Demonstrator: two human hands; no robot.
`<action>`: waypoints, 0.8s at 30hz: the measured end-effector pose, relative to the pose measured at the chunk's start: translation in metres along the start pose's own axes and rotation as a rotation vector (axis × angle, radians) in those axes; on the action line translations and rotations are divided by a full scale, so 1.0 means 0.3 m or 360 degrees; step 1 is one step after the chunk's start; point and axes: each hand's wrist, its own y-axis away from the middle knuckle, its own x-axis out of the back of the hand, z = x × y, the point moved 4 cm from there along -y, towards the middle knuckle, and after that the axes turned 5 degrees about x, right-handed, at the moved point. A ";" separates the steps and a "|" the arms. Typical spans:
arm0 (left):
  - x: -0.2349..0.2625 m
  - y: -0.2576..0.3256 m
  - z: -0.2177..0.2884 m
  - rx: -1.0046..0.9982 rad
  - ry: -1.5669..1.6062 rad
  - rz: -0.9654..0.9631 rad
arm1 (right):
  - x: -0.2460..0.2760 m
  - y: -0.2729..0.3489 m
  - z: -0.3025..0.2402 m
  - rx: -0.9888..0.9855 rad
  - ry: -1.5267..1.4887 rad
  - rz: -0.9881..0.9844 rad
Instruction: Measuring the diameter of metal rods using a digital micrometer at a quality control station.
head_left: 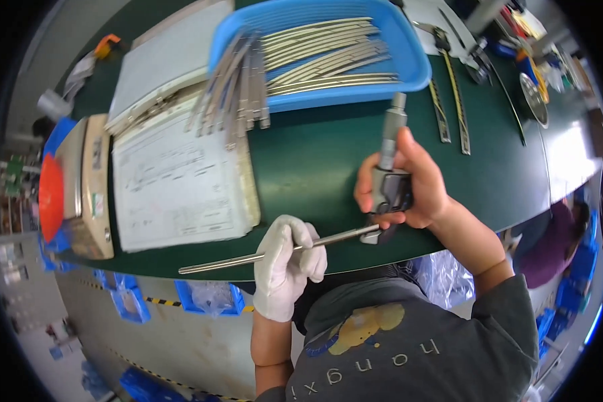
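Over the green tabletop (315, 161), the gloved left hand (285, 258) grips a long metal strip (248, 258), its end in a micrometer (390, 181) held by the bare right hand (415, 184).

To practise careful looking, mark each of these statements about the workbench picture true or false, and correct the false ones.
1. The left hand wears a white glove. True.
2. The right hand is gloved too. False: it is bare.
3. The right hand grips a micrometer. True.
4. The left hand holds a thin metal strip by its middle. True.
5. The blue tray is empty. False: it holds many curved metal strips.
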 end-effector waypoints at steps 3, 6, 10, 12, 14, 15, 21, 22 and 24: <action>-0.013 -0.023 -0.030 0.0144 0.0100 -0.0204 | 0.002 0.016 0.013 -0.0169 -0.0150 0.0215; -0.027 -0.034 -0.047 0.0203 0.0092 -0.0237 | 0.008 0.032 0.010 -0.0296 -0.0257 0.0152; -0.048 -0.040 -0.053 0.0150 0.0035 -0.0220 | 0.001 0.042 0.007 -0.0341 -0.0373 0.0103; -0.051 -0.040 -0.053 0.0148 0.0015 -0.0209 | -0.004 0.039 0.010 -0.0361 -0.0388 0.0084; -0.043 -0.041 -0.053 0.0148 -0.0006 -0.0108 | -0.003 0.037 0.017 -0.0393 -0.0379 0.0035; -0.044 -0.042 -0.054 0.0159 -0.0008 -0.0108 | -0.003 0.037 0.019 -0.0390 -0.0388 0.0042; -0.031 -0.045 -0.057 0.0132 -0.0163 0.0125 | -0.010 0.037 0.022 -0.0355 -0.0276 0.0054; -0.027 -0.045 -0.057 0.0147 -0.0163 0.0150 | -0.012 0.036 0.021 -0.0346 -0.0298 0.0058; -0.021 -0.045 -0.056 0.0158 -0.0159 0.0178 | -0.016 0.034 0.016 -0.0342 -0.0319 0.0059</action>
